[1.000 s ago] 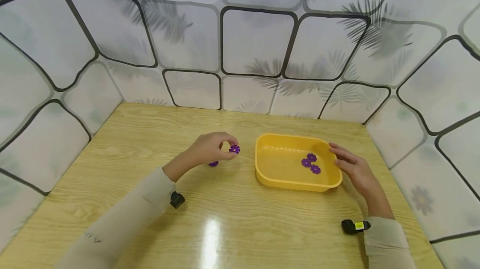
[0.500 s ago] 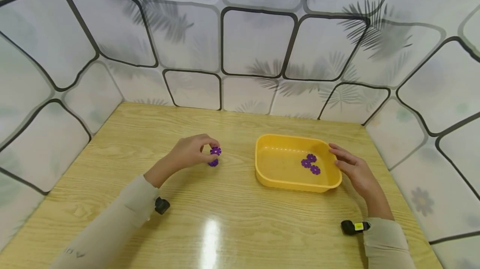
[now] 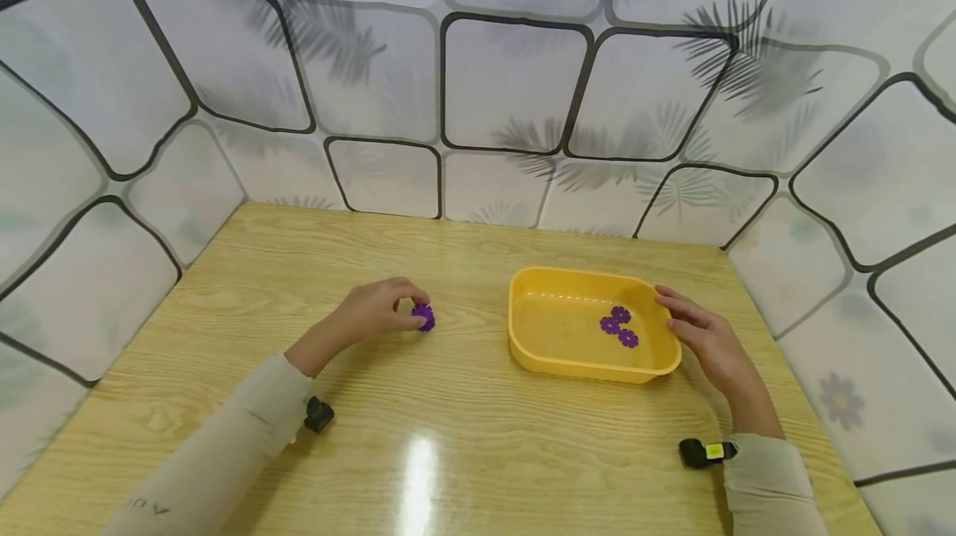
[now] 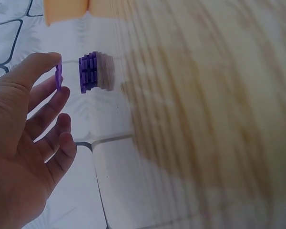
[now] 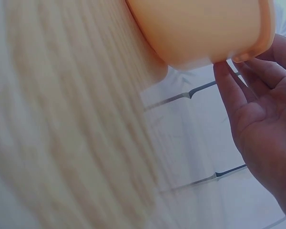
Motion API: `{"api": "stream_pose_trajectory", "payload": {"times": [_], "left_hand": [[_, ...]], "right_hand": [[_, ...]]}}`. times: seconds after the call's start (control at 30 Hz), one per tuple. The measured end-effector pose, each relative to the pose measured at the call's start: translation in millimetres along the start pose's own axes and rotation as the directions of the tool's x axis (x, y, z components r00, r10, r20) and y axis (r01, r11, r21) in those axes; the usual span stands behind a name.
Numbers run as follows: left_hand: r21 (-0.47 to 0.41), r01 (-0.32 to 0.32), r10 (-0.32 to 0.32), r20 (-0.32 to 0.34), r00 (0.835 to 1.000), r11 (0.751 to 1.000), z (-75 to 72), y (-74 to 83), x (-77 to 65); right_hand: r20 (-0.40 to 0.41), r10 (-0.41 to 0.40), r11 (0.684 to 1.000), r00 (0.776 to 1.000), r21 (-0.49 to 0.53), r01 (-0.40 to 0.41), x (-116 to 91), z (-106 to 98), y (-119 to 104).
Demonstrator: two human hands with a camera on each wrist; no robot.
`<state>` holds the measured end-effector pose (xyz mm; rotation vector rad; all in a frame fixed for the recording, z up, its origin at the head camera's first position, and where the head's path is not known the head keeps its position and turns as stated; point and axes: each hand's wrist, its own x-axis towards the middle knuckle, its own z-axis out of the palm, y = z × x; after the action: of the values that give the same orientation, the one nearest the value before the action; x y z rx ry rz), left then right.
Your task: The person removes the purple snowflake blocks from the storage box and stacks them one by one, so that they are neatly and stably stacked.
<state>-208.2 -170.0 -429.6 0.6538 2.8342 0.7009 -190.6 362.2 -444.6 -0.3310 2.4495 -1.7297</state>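
now, a thin notched purple disc pinched in left grip, right grip unclenched against tub

Seen from the head camera, a purple disc pinched in the left hand merges with the purple stack, its layers too small to count. The right wrist view crops the yellow tray and right hand, while lettering on the left sleeve stays illegible, the sleeve cut off below.
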Motion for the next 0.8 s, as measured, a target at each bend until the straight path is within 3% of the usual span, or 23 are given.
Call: {"api": "stream_pose_trajectory", "payload": {"times": [0.8], "left_hand": [[0.021, 0.001, -0.002, 0.045, 0.999, 1.0, 8.2, -12.2, 4.8]], "right_hand": [[-0.004, 0.024, 0.999, 1.0, -0.04, -0.024, -2, 1, -4]]}}
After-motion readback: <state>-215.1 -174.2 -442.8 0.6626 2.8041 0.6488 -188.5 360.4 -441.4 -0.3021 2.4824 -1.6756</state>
